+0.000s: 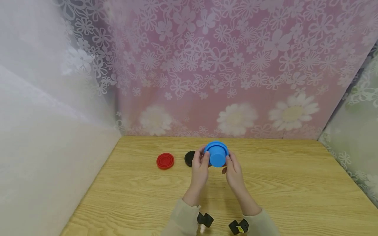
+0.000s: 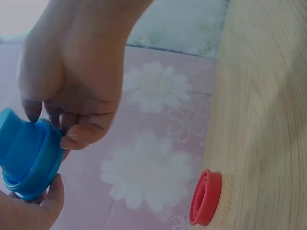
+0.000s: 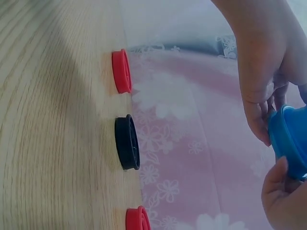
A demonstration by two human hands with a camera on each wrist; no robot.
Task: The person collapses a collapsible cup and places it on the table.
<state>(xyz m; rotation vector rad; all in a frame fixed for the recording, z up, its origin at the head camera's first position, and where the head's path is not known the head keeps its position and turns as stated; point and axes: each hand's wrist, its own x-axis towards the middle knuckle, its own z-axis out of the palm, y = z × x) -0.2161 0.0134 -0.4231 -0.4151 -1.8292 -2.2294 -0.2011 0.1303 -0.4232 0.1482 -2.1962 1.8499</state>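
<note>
A blue collapsible cup, popped out into a stepped shape, is held above the table between both hands. My left hand grips its left side, with the thumb on the near face. On the opposite side my right hand grips the rim with thumb and fingers. The left wrist view shows the cup tilted sideways, its narrow end pointing left. Some fingertips are hidden behind the cup.
On the wooden table lie a flat red ringed disc and a black one, partly covered by my left hand. Another red disc shows in the right wrist view. A floral curtain stands behind the table.
</note>
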